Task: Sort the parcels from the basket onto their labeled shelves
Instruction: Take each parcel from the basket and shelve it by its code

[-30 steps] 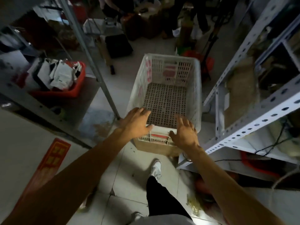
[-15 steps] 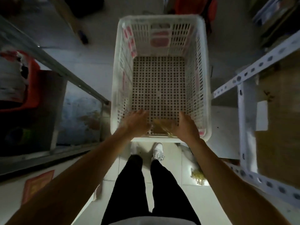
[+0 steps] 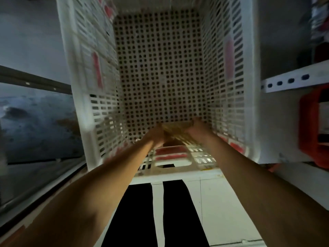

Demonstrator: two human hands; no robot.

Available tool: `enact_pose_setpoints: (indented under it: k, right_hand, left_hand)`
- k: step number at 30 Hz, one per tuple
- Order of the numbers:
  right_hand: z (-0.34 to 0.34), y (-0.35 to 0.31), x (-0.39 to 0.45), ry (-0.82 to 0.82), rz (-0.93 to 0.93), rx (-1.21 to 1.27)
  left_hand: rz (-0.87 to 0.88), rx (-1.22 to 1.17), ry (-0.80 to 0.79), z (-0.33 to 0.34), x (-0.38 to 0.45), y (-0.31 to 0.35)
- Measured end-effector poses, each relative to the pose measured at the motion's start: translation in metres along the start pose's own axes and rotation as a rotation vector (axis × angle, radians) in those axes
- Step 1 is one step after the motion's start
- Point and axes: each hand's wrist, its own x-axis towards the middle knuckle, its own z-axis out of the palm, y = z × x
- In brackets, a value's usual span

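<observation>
White basket [image 3: 92,97] runs lengthwise away; both hands [image 3: 176,133] grip a blurred tan parcel [image 3: 175,130].

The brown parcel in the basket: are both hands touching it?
Touching. In the head view the left hand and right hand close on either end of the brown parcel with no gap, low inside the white basket; blur hides the finger detail.

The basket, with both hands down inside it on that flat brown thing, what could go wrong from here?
1. The brown parcel lies flat in the basket's near corner, and both hands are blurred, so a hurried grip could slip.
2. The near wall stands close under the forearms, so lifting out could snag on it.
3. The light is dim, so a label could be misread.
</observation>
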Motion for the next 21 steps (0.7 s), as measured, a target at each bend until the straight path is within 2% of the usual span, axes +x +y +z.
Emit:
enact_pose_setpoints:
  k: [3, 7, 9, 11, 14, 16, 19, 21]
  right_hand:
    - [0.002, 0.001, 0.000, -0.075, -0.044, 0.084]
    - [-0.006, -0.017, -0.030, -0.004, -0.083, 0.180]
    - [-0.019, -0.034, -0.063, 0.064, -0.200, 0.237]
    - [-0.030, -0.046, -0.101, 0.114, -0.296, 0.294]
    - [-0.040, -0.060, -0.156, 0.222, -0.464, 0.383]
    - [-0.046, -0.072, -0.193, 0.284, -0.569, 0.438]
    - [-0.055, -0.086, -0.240, 0.344, -0.681, 0.501]
    - [-0.060, -0.093, -0.270, 0.392, -0.763, 0.551]
  left_hand:
    - [-0.008, -0.185, 0.011, 0.006, -0.003, -0.002]
    - [0.026, -0.396, 0.040, -0.016, -0.041, 0.018]
    - [0.001, -0.547, 0.176, -0.034, -0.071, 0.034]
    - [0.044, -0.580, 0.349, -0.054, -0.110, 0.047]
    - [0.181, -0.731, 0.510, -0.081, -0.168, 0.065]
    - [0.271, -0.727, 0.568, -0.096, -0.202, 0.078]
    - [0.470, -0.743, 0.522, -0.115, -0.245, 0.094]
    - [0.568, -0.614, 0.528, -0.124, -0.268, 0.100]
